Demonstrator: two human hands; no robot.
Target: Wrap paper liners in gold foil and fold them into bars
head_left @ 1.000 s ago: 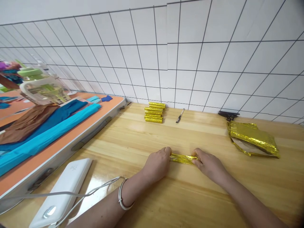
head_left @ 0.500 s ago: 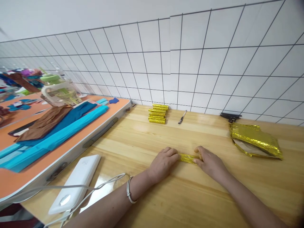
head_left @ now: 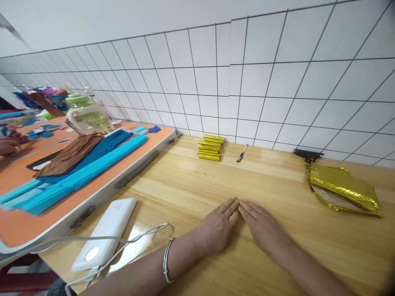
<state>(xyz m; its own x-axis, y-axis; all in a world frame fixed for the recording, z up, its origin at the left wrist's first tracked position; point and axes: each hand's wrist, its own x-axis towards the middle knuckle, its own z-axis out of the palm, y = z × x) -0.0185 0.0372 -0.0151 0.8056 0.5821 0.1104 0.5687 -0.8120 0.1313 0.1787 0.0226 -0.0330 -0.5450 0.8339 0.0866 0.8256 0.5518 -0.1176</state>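
My left hand [head_left: 219, 224] and my right hand [head_left: 262, 226] lie side by side on the wooden table, fingertips meeting. Both press down flat, fingers stretched out, over a gold foil strip. Only slivers of gold show at the fingertips; the rest of the strip is hidden under the hands. Beyond them, near the wall, several folded gold strips [head_left: 211, 148] lie in a stack. A pen-like tool [head_left: 242, 153] rests just right of the stack. At the right lies a larger folded gold foil bundle [head_left: 345, 187].
A black clip [head_left: 308, 154] touches the wall side of the bundle. At the left, a white power bank [head_left: 105, 234] with a cable lies by an orange table [head_left: 166, 133] bearing blue and brown fabric [head_left: 70, 154] and a green-lidded jug [head_left: 88, 115]. Part of another person's hand [head_left: 8, 146] shows at far left.
My hands have come together, covering the gold strip that showed between them. My right hand has opened out from its pinch and lies flatter. The view has shifted slightly left.
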